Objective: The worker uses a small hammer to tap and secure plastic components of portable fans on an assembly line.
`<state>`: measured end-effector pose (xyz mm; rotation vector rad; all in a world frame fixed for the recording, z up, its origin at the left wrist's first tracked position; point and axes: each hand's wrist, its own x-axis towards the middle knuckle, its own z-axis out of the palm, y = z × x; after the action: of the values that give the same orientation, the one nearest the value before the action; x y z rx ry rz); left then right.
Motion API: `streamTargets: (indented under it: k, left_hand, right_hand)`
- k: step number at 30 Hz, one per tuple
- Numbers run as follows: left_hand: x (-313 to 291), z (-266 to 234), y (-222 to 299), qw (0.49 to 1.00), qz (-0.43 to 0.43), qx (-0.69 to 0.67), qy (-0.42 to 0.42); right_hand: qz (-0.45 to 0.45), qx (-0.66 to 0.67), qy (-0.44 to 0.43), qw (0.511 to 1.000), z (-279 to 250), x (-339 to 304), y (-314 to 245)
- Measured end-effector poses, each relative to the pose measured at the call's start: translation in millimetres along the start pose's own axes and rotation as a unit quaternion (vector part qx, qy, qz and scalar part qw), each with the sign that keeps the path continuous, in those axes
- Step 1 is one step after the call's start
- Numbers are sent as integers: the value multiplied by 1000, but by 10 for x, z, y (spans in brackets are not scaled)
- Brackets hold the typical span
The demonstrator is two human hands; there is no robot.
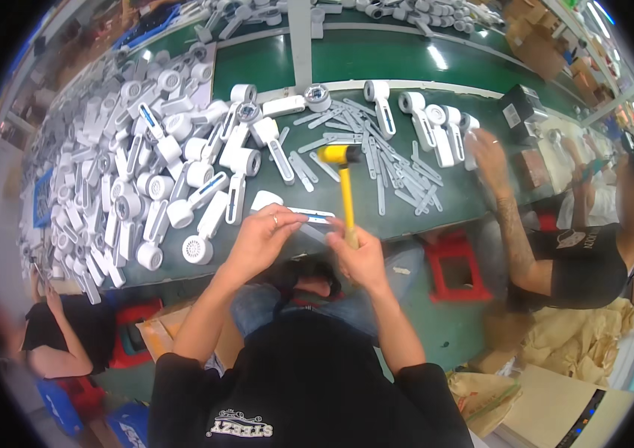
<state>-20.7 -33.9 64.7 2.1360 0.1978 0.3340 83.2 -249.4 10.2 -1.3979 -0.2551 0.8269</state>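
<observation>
The person's left hand (pixel 261 235) pinched a white, blue-striped handle (pixel 312 215) near the green table's (pixel 399 218) front edge; the right hand (pixel 362 257) gripped a yellow-handled mallet (pixel 346 196), head raised. Pale narrow strips (pixel 381 179) lay scattered beyond.

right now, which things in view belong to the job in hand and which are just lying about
Likely in the job:
white unit, in the left hand
hammer, in the right hand
loose strips
piled units

Apparently just lying about:
black box
brown paper
cardboard box
</observation>
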Motion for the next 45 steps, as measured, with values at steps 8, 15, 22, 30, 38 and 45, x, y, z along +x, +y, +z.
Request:
streamTargets:
  k: [8,15,22,30,38,45]
  left_hand:
    - [-403,174,-225,986,-85,-112,92]
    - [-141,-7,-479,967,115,180,140]
    - [32,21,-706,962,162,201,94]
    - [169,43,-846,946,259,186,52]
    - [226,36,-878,943,271,188,53]
    - [271,75,-762,921,296,244,67]
  right_hand:
    - [13,-22,36,999,228,-104,81]
    - [-33,-144,90,985,123,319,-24]
    - [-105,-314,53,942,154,398,-205]
    - [-42,-403,15,914,62,563,-269]
    - [120,-219,-9,968,103,659,-369]
    - [107,-116,12,987,36,648,-120]
